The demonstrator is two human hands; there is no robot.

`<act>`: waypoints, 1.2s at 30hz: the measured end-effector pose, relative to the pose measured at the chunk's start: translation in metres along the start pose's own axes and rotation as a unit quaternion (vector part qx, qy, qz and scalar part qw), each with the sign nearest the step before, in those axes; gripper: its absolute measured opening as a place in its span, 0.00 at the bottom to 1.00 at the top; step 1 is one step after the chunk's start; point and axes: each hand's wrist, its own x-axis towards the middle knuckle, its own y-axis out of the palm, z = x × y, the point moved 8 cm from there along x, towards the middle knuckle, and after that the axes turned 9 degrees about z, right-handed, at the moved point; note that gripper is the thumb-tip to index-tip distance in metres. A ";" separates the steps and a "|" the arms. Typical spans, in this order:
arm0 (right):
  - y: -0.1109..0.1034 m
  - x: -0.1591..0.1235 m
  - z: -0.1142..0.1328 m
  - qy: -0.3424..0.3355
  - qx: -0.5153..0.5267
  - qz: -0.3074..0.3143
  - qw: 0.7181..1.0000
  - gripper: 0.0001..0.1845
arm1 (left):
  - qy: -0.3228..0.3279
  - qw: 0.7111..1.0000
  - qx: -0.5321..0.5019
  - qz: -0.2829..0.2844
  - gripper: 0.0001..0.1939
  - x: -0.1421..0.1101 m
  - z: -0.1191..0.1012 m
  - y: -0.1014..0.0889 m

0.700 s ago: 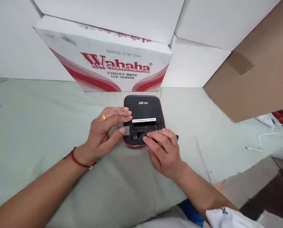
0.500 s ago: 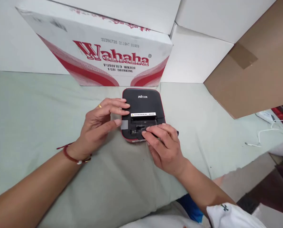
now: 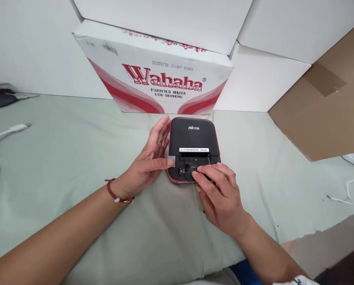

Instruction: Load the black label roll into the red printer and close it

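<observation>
Pale cloth (image 3: 141,237) spreads wide beside the red-edged device (image 3: 194,139)

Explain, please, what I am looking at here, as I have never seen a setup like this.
There is no robot here: you see one person's bare hands, viewed forward and down by a camera worn on the head. On a pale green cloth lies a flat black device with red edging. The left hand touches its left side; the right hand has its fingers on the recessed near part. Whether they grip anything there, I cannot tell. Behind stands a Wahaha carton; a white cable lies at far left.
</observation>
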 end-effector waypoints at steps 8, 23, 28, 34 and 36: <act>0.000 -0.003 0.001 0.004 0.006 0.031 1.000 0.29 | -0.049 0.995 -0.088 -0.021 0.51 -0.001 0.007 0.004; -0.030 0.010 -0.020 0.053 0.068 -0.002 0.996 0.12 | -0.034 0.995 -0.096 -0.014 0.49 0.001 0.031 0.003; -0.063 0.016 -0.075 0.272 0.103 -0.090 0.952 0.24 | -0.032 0.997 -0.072 0.012 0.50 0.000 0.038 -0.002; -0.020 0.094 -0.072 0.196 -0.019 0.263 0.944 0.15 | -0.018 0.998 -0.066 0.002 0.49 0.004 0.039 -0.002; -0.002 0.116 -0.068 0.183 -0.107 0.340 0.916 0.15 | -0.018 0.998 -0.068 -0.005 0.48 0.006 0.039 -0.002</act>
